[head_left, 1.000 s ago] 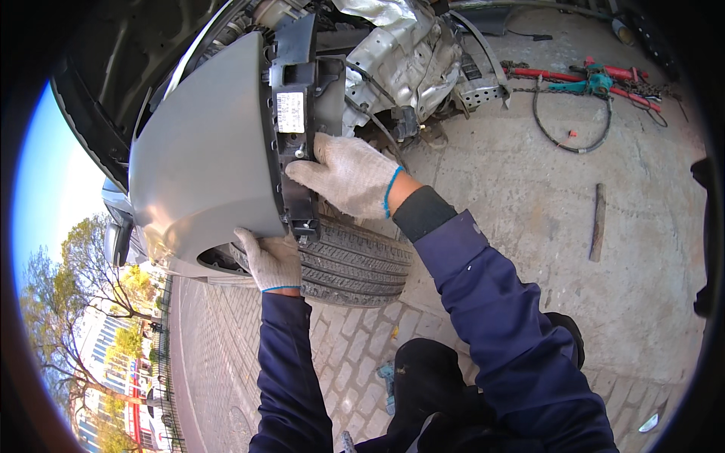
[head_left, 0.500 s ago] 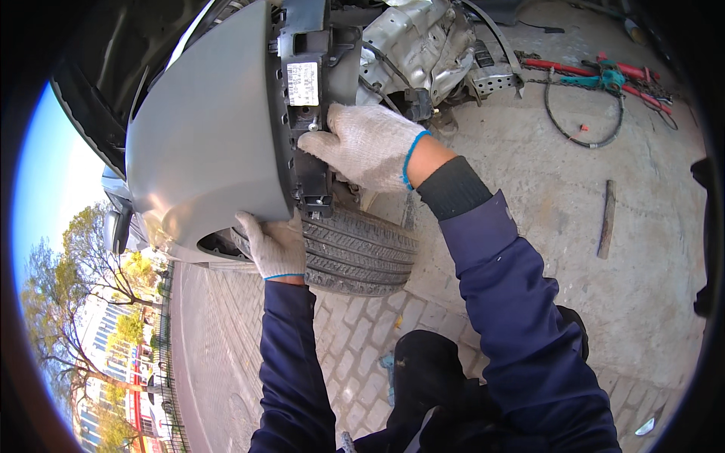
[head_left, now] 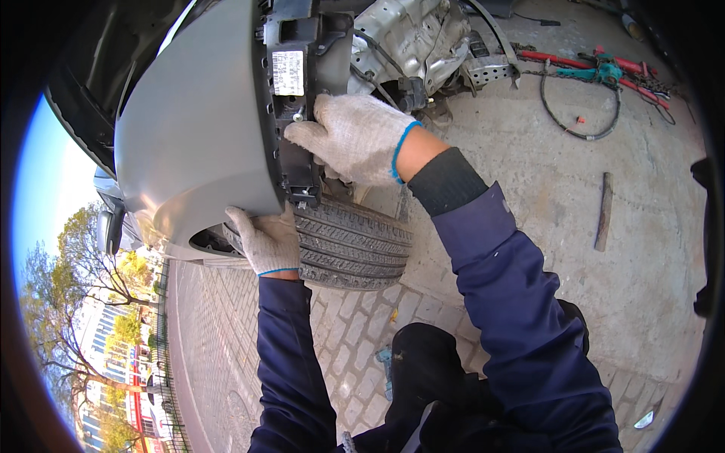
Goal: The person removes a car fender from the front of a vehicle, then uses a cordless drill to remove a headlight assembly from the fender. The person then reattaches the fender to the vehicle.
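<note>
A grey fender of a car fills the upper left, above a black tyre. Along its right edge runs a black plastic bracket bearing a white label. My right hand, in a white knitted glove with a blue cuff edge, grips the bracket from its right side, thumb on the front and fingers partly hidden behind. Just above that thumb a small light-coloured bolt sticks out. Gloved alike, my left hand closes round the fender's lower edge by the wheel arch, thumb outside, fingertips out of sight.
Bare silver body metal and a dangling black connector lie right of the bracket. Red and teal pulling gear with chain and a cable loop rests on the concrete at upper right. A brown stick lies nearer.
The whole view has shifted slightly, so the car and both hands appear a little further left and up. Both hands keep their hold on the same spots.
</note>
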Demonstrator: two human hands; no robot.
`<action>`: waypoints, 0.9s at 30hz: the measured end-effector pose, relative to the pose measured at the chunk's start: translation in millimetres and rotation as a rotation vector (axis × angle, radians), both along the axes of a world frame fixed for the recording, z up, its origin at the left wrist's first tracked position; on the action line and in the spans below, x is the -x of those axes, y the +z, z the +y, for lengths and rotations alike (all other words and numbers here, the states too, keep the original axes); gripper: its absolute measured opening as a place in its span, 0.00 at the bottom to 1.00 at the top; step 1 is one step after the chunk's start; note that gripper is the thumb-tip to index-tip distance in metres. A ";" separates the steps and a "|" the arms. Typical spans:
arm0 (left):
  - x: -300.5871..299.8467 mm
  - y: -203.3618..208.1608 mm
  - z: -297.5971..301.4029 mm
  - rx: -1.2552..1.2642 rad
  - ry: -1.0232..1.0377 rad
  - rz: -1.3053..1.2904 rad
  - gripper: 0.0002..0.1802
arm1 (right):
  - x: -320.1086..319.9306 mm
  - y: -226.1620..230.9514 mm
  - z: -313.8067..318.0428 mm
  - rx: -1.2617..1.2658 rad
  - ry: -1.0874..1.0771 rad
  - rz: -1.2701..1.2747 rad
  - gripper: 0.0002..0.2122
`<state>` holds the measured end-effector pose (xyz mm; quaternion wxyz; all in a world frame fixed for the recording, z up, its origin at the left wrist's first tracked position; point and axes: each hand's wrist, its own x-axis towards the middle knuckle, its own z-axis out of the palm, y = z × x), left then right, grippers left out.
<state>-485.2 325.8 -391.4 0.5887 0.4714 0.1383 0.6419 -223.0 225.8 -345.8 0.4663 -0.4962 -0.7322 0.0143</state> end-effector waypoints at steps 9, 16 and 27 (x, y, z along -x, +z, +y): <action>-2.1 -0.2 -0.1 -0.014 -0.037 -0.056 0.29 | 1.0 -6.1 6.3 -0.267 -0.084 -0.123 0.16; -1.5 -1.1 -1.6 -0.033 -0.042 -0.046 0.29 | 5.2 -5.3 3.3 -0.243 -0.160 -0.264 0.13; -1.6 -2.7 0.7 -0.035 -0.060 -0.078 0.30 | 27.2 3.3 -12.3 0.107 -0.135 -0.290 0.17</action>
